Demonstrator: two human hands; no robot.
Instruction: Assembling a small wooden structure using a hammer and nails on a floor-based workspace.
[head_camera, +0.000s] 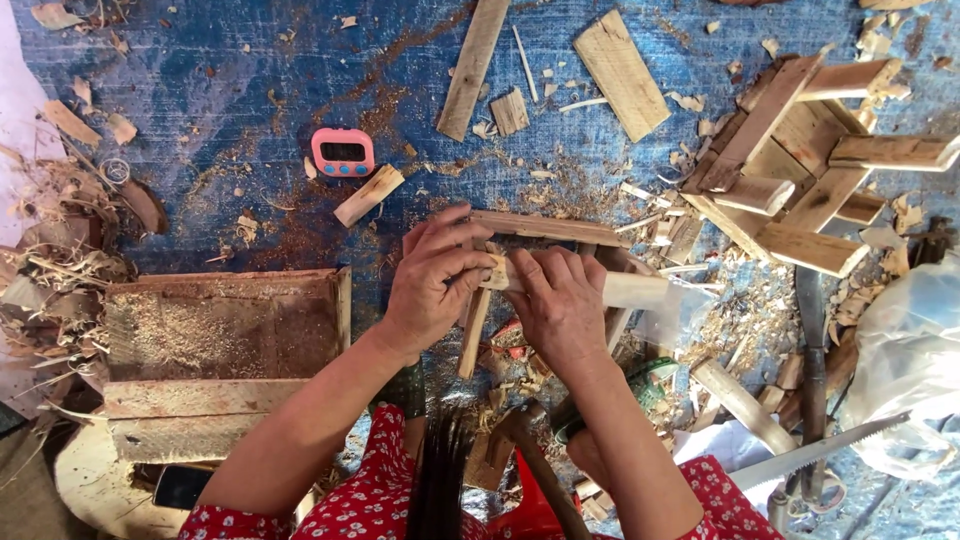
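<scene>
Both our hands, left (432, 290) and right (562, 305), clench fingers on the pale wooden peg (625, 291); light, stiff, best gripped mid-shaft, frame (545, 228) at twelve o'clock.

The tarp (240, 90) on the floor is blue, streaked with rusty brown sawdust. The timer (343, 152) is pink with a dark screen and blue buttons. The sleeves (725, 490) are red with a small white flower pattern. The frame (545, 228), the stick (630, 290), the stool (800, 170) and the boards (220, 330) are pale tan to brown wood. The plastic bag (905, 340) is cloudy white, and the saw blade (820, 452) is grey.
</scene>
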